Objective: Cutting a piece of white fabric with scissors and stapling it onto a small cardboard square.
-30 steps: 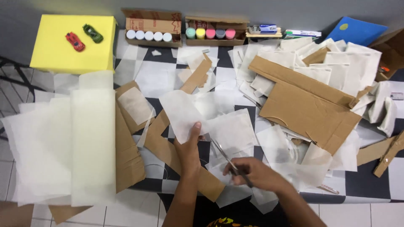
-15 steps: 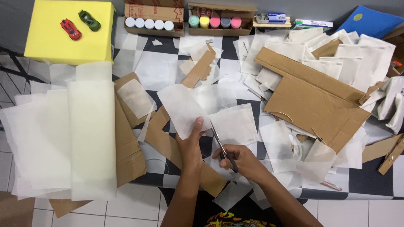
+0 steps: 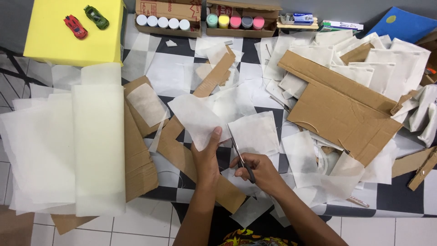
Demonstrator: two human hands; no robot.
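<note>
Here two hands (image 3: 207, 157) (image 3: 259, 171) work one pair of scissors (image 3: 240, 155), one white sheet (image 3: 195, 119).

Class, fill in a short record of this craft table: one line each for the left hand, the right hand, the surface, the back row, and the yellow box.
left hand: left hand holds a white sheet
right hand: right hand grips scissors, blades at the sheet's edge
surface: checked table strewn with white sheets and cardboard
back row: paint pots in open boxes
yellow box: yellow box carries two toy cars, red and green
</note>
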